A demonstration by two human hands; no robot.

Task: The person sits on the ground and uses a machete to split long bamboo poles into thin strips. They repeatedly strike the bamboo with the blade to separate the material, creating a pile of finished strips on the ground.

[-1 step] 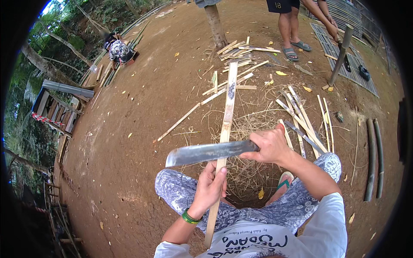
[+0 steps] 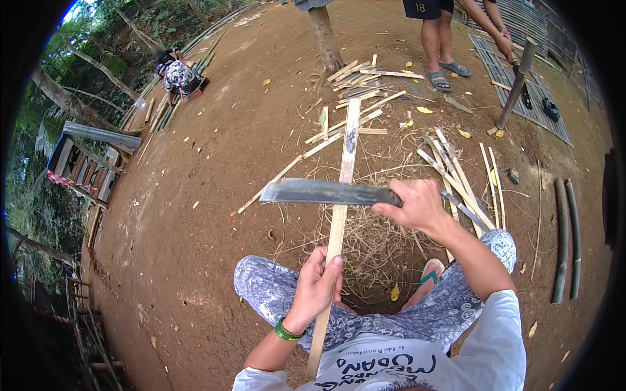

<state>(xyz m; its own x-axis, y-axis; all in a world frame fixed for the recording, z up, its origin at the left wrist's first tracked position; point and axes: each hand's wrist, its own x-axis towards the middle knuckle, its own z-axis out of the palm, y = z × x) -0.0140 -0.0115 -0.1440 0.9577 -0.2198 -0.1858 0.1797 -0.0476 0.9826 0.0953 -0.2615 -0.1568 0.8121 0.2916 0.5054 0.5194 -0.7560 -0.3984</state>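
Note:
A long pale bamboo strip [image 2: 350, 140] with a dark patch near its far end runs from my lap out over the ground. My left hand [image 2: 317, 285] is closed around its near half, thumb on top. My right hand [image 2: 415, 203] grips the handle of a machete [image 2: 326, 191], whose broad grey blade points left and lies across the strip, farther out than my left hand. Most of the handle is hidden in my fist. Beneath the strip, a heap of thin bamboo shavings [image 2: 375, 244] covers the ground between my legs.
Split bamboo strips [image 2: 460, 176] lie to the right of the shavings, and more pieces [image 2: 365, 81] are piled by a tree trunk [image 2: 326, 39]. Two dark poles [image 2: 561, 241] rest at far right. A person in sandals [image 2: 439, 81] stands beyond, near a post [image 2: 520, 81]; another person [image 2: 179, 75] crouches far left.
My right hand and the machete have moved away from me along the strip, so the blade now crosses it farther from my left hand. The left hand has stayed nearly in place.

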